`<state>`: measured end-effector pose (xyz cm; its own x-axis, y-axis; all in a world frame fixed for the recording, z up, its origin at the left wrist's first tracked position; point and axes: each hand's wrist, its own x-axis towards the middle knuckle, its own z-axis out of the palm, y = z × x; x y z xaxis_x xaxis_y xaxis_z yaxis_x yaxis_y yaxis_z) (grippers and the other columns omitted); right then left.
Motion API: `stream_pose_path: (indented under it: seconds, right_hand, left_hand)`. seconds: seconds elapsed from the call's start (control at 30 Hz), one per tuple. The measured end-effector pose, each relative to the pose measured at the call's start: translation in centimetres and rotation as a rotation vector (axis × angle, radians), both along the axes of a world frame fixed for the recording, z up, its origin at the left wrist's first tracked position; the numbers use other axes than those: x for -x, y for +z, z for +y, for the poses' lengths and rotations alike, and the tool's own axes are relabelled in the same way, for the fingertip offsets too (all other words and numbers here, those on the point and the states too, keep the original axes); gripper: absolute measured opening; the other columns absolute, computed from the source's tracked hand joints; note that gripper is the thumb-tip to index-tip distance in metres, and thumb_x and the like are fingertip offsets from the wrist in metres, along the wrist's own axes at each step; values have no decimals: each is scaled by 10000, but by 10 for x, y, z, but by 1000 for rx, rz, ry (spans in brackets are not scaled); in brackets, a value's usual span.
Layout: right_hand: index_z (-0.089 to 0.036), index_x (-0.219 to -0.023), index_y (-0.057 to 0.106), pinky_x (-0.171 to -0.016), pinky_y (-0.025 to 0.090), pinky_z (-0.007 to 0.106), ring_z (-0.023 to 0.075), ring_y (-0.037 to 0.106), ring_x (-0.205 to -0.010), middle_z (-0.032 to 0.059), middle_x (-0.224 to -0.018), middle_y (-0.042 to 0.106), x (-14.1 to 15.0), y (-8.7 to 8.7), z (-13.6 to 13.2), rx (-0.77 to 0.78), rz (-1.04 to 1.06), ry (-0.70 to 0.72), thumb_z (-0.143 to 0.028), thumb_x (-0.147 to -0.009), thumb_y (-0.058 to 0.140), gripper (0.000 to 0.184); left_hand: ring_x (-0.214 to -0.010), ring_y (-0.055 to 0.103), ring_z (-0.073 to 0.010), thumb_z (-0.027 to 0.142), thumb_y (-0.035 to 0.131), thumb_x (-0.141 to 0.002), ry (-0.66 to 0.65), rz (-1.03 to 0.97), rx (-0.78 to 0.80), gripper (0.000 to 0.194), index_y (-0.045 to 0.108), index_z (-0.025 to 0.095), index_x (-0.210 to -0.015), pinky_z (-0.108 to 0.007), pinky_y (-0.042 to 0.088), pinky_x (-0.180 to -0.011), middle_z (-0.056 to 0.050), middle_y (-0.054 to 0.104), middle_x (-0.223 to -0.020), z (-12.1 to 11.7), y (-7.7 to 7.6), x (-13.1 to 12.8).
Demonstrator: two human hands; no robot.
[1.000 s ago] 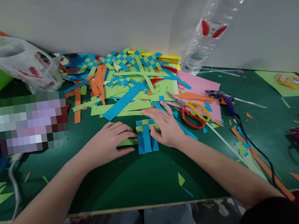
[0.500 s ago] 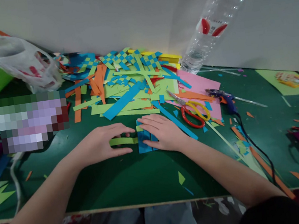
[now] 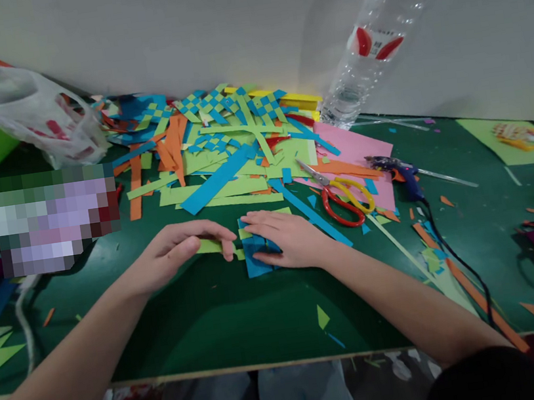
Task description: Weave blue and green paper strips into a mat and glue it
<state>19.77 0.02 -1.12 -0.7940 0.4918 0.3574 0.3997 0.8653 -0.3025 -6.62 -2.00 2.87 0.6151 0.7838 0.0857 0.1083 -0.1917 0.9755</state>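
A small woven piece of blue paper strips (image 3: 255, 259) with light green strips lies on the green table (image 3: 244, 322) in front of me. My right hand (image 3: 286, 237) lies flat on top of it, fingers stretched out and pointing left. My left hand (image 3: 179, 252) pinches a light green paper strip (image 3: 208, 246) that runs into the left side of the weave. The strip's far end is hidden under my right hand.
A heap of blue, green and orange paper strips (image 3: 221, 153) and woven squares lies behind. Red and yellow scissors (image 3: 344, 199), a pink sheet (image 3: 359, 147), a glue gun (image 3: 405, 174) with cord, a leaning plastic bottle (image 3: 373, 39) and a plastic bag (image 3: 31, 114) stand around.
My right hand slid down from the weave's top edge to cover it. My left hand lifted from flat on the table and closed its fingers on the green strip.
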Motion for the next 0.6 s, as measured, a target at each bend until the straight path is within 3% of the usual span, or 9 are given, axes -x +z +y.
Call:
stream_pose_path:
  seconds: [0.13,0.27,0.43,0.6]
  right_hand:
    - [-136,-1279,569,-1153,360,457,236,527,-1299,140,-1345,616,1,2,0,-96,58,7,-392,-935,571,429]
    - [-173,-1195,623,-968,454,422,218,618,-1040,103,-1079,703,1,5,-3,-139,87,-15,-388,-936,589,338]
    - [-154,-1048,650,-859,494,342,197,613,-976,105,-1010,667,3,6,-4,-28,51,58,-366,-962,552,248]
    - [-145,-1134,602,-846,524,342,197,611,-958,103,-1031,664,4,5,-3,73,21,93,-340,-965,549,263]
  left_hand:
    - [-841,670,-224,579,471,-938,12,-27,-4,460,673,228,-1155,-367,527,-806,-89,704,-891,-1,-3,-1]
    - [-815,653,-219,588,475,-932,8,7,-19,466,673,222,-1143,-369,516,-792,-86,693,-862,-2,0,-2]
    - [-834,646,-210,584,484,-932,-24,-2,7,434,673,260,-1150,-344,501,-790,-69,689,-859,-3,1,-2]
    - [-844,640,-190,562,487,-941,-31,-16,-2,391,672,299,-1164,-316,492,-798,-50,689,-870,-4,1,-2]
